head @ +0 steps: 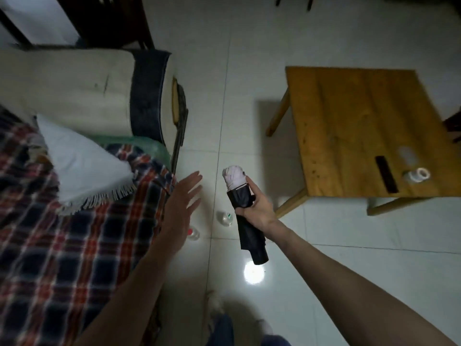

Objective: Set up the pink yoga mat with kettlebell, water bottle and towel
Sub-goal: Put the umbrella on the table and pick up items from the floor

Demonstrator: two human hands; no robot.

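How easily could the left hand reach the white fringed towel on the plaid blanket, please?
Probably yes: the left hand is open and empty, and the white fringed towel lies uncovered on the plaid blanket just to its left, with nothing between them.

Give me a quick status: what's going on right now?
Right hand gripping rolled pink mat in black cover. Left hand open, empty. Two bottles on floor below.

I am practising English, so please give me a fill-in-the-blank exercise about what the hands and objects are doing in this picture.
1. The right hand grips a rolled pink mat in a ____ sleeve.
2. The left hand is open and holds ____.
3. The white fringed towel lies on the ____ blanket.
4. Two clear bottles stand on the ____.

Missing words: black; nothing; plaid; floor
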